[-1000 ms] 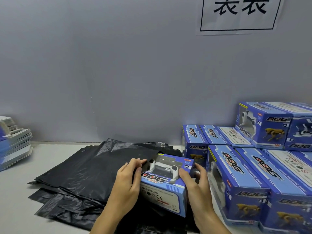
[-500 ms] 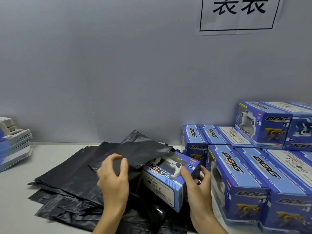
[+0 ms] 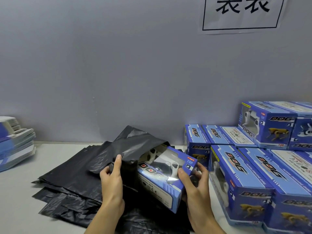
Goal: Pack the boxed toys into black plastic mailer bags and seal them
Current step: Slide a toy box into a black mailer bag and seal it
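Near the table's front edge, the left hand (image 3: pixel 112 181) pinches the black mailer bag's (image 3: pixel 128 149) mouth while the right hand (image 3: pixel 195 184) grips the blue toy-dog box (image 3: pixel 162 179), its far end inside the bag.

A pale grey table (image 3: pixel 20 191) runs up to the wall. A spread pile of black mailer bags (image 3: pixel 67 188) lies flat on it in the middle. Left of that pile, at the frame's edge, sits a stack of flat blue-and-white cartons (image 3: pixel 15 146). Right of the pile stand blue toy boxes (image 3: pixel 253 179) packed side by side, reaching back to the wall, with some stacked in a second layer.
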The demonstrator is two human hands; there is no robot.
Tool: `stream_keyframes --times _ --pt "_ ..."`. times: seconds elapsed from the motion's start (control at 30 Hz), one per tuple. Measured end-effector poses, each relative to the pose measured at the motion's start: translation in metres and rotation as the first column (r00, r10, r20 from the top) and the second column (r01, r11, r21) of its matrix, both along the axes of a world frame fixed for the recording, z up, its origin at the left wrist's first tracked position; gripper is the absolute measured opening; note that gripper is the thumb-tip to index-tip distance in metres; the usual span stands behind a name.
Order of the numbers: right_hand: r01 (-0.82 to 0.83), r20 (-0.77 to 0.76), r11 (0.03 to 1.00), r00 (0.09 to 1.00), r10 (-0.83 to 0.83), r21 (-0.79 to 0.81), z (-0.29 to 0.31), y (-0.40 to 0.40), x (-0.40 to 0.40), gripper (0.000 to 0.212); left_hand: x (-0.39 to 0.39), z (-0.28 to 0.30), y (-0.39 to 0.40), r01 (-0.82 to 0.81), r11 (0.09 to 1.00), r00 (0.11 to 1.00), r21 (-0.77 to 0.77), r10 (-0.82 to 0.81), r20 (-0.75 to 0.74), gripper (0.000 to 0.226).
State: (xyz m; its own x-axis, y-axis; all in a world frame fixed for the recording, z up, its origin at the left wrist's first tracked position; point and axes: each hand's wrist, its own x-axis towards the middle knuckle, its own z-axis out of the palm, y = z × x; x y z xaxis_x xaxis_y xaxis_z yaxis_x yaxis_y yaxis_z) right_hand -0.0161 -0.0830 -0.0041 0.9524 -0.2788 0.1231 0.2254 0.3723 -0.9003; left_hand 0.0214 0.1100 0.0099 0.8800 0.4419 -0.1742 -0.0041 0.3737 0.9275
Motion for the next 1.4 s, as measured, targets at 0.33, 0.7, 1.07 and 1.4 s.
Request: stream_keyframes --times 0.33,0.7,1.07,1.4 --pt "-0.217 0.046 0.976 0.975 0.218 -0.011 -0.004 0.004 -0.001 0.046 0.002 0.004 -0.001 -0.072 0.967 0.980 -0.244 0.114 0.162 0.091" --pt "-0.025 0.068 0.996 0.997 0.031 -0.087 -0.001 0.004 -0.004 0.055 -0.009 0.002 -0.013 0.421 0.895 0.907 -0.150 -0.411 0.097 0.047" --pt "-0.109 0.029 0.992 0.993 0.111 -0.071 -0.006 0.000 0.002 0.020 -0.014 0.007 -0.009 0.503 0.861 0.862 -0.068 -0.496 0.103 0.073" --pt "0.094 -0.036 0.995 0.995 -0.095 -0.031 -0.014 0.014 0.005 0.065 -0.021 0.007 -0.019 0.609 0.793 0.792 0.002 -0.609 0.051 0.066"
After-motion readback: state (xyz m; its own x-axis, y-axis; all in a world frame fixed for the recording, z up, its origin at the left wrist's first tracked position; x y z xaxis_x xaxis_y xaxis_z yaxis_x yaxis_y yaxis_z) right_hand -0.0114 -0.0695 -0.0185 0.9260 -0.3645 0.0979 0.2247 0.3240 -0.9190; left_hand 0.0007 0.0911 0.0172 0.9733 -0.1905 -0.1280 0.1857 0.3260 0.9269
